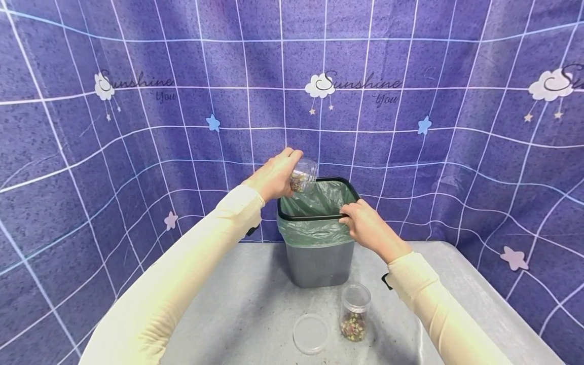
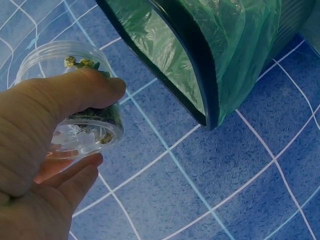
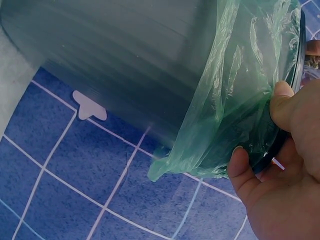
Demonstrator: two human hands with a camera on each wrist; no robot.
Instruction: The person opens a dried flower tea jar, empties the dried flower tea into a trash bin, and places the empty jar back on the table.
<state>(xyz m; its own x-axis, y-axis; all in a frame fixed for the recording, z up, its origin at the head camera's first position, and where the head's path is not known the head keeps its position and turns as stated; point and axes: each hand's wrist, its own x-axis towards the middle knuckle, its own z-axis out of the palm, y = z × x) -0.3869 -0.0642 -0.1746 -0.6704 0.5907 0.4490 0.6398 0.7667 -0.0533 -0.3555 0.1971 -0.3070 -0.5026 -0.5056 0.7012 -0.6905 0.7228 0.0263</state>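
Note:
My left hand (image 1: 276,175) grips a clear plastic jar (image 1: 304,174), tipped on its side at the left rim of a grey trash can (image 1: 319,263). Small dried bits, yellowish and dark, lie inside that jar, as the left wrist view also shows around the thumb (image 2: 95,87). The can has a black rim and a green bag (image 1: 315,233) folded over its edge. With fingers and thumb, my right hand (image 1: 370,227) holds the can's near right rim and the bag there; the right wrist view shows the thumb (image 3: 283,105) against the green plastic.
A second clear jar (image 1: 355,312), partly filled with dried flower-like bits, stands upright in front of the can. Beside it a round clear lid (image 1: 311,333) lies flat on the grey table (image 1: 246,299). Purple checked cloth (image 1: 255,66) hangs behind and at both sides.

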